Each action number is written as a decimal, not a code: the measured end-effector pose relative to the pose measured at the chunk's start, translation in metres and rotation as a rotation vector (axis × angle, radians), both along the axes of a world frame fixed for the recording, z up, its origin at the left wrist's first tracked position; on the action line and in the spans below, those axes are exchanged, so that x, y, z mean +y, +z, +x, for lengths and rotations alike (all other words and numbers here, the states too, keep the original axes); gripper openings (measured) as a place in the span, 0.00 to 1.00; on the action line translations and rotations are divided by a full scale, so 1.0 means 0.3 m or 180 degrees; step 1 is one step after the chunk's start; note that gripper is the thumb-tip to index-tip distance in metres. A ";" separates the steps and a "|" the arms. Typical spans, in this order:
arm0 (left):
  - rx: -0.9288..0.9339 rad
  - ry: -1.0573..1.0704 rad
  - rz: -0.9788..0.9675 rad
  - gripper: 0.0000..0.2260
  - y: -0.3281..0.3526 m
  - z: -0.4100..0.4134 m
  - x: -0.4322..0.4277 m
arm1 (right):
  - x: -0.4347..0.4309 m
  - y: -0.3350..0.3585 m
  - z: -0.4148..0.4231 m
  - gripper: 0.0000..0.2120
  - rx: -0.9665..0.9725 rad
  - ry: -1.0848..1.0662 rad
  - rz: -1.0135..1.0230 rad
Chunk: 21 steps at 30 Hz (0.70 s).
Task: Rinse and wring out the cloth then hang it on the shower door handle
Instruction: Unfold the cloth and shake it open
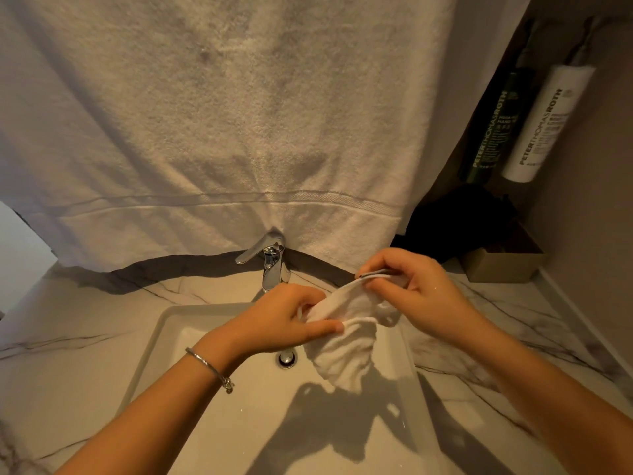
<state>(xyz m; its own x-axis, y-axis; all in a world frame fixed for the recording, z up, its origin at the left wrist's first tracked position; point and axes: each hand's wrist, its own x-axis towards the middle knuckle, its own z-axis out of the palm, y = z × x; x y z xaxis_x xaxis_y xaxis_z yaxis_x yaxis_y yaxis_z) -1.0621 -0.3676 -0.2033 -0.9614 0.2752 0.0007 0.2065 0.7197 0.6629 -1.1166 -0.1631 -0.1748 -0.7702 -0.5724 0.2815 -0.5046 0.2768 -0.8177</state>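
Note:
A small white cloth (346,351) hangs bunched over the white sink basin (171,323), just right of the drain (286,358). My left hand (284,320) pinches the cloth's left upper part between thumb and fingers. My right hand (411,289) grips the cloth's upper right edge, holding it a little higher. The chrome tap (270,262) stands behind my hands with its lever down; no water is seen running. The shower door handle is not in view.
A large white towel (212,114) hangs across the wall behind the tap. Two bottles, one dark green (493,132) and one white (544,128), are on the right wall. A dark bundle (455,221) and a cardboard box (500,265) sit on the marble counter (68,330).

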 end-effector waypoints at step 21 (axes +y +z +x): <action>0.0282 0.0117 -0.0819 0.01 0.055 0.028 -0.110 | 0.104 0.169 -0.068 0.09 0.0741 -0.0424 0.0030</action>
